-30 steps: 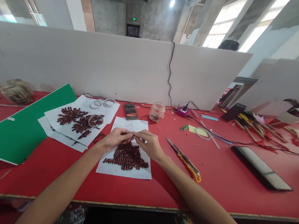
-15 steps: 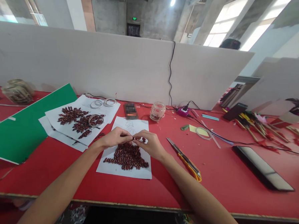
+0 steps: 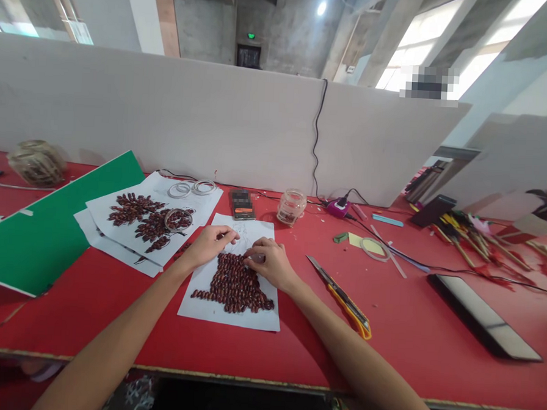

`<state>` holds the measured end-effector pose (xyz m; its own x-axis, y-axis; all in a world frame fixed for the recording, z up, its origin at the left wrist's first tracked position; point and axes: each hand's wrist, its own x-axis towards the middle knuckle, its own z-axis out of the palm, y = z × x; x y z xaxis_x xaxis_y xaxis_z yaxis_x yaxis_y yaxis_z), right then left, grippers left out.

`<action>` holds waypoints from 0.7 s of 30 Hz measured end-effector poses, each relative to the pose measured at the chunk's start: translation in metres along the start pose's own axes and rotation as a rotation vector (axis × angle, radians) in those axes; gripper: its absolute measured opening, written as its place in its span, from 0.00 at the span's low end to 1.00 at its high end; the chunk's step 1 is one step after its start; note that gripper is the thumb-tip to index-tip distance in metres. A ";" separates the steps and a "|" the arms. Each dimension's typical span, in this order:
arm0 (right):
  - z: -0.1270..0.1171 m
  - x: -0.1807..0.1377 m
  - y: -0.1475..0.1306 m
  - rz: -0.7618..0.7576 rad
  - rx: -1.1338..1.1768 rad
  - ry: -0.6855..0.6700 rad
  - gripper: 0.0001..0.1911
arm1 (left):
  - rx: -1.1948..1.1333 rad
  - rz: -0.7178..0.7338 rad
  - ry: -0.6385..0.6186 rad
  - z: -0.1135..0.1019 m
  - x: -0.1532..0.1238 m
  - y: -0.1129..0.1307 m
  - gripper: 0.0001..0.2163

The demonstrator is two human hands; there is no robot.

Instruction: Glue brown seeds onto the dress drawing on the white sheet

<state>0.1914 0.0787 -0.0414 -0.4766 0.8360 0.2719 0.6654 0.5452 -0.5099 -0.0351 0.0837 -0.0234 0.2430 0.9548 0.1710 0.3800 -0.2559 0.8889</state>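
Note:
A sheet of white paper (image 3: 267, 316) lies in front of me, with a line drawing faintly showing near its top. Dark reddish-brown seeds (image 3: 237, 286) cover its lower half in tight rows. My right hand (image 3: 273, 265) rests at the upper right edge of these rows, fingers closed and pointing down; whatever the tips hold is hidden. Over the upper left of the sheet is my left hand (image 3: 213, 244), thumb and fingers drawn together in a pinch. Anything between them is too small to make out. A gap separates the two hands.
Left are papers with a seed pattern (image 3: 133, 210), tape rolls (image 3: 204, 187) and a green board (image 3: 71, 219). Behind the sheet stand a phone (image 3: 243, 204) and a glass jar (image 3: 292, 207). A yellow utility knife (image 3: 342, 297) and a dark-edged tablet-like slab (image 3: 483, 317) lie right.
My hands, whose fingertips met above the seed rows, have come apart. The right has lowered to the rows' upper edge; the left has drawn up and away. The view shifted slightly.

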 end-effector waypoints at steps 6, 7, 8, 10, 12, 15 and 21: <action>-0.007 -0.006 0.008 -0.071 0.025 -0.005 0.09 | 0.134 0.058 0.019 -0.001 -0.001 -0.002 0.16; -0.010 -0.008 0.008 -0.102 0.014 -0.005 0.11 | 0.182 0.079 0.028 -0.001 -0.001 -0.002 0.15; -0.013 -0.011 0.008 -0.143 -0.011 -0.007 0.12 | 0.229 0.101 0.034 -0.001 -0.002 -0.002 0.14; -0.018 -0.016 0.008 -0.243 -0.098 -0.029 0.16 | 0.305 0.142 0.031 -0.001 -0.003 -0.003 0.13; -0.021 -0.019 0.007 -0.330 -0.193 -0.063 0.20 | 0.359 0.179 0.000 0.000 -0.003 -0.004 0.13; -0.021 -0.020 0.006 -0.399 -0.290 -0.094 0.22 | 0.438 0.237 -0.099 0.002 -0.006 -0.005 0.13; -0.019 -0.021 0.007 -0.412 -0.351 -0.105 0.19 | 0.690 0.380 -0.290 0.007 -0.024 -0.002 0.18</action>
<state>0.2172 0.0659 -0.0349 -0.7810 0.5483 0.2991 0.5548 0.8289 -0.0709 -0.0352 0.0605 -0.0319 0.6488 0.7324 0.2065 0.6638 -0.6774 0.3170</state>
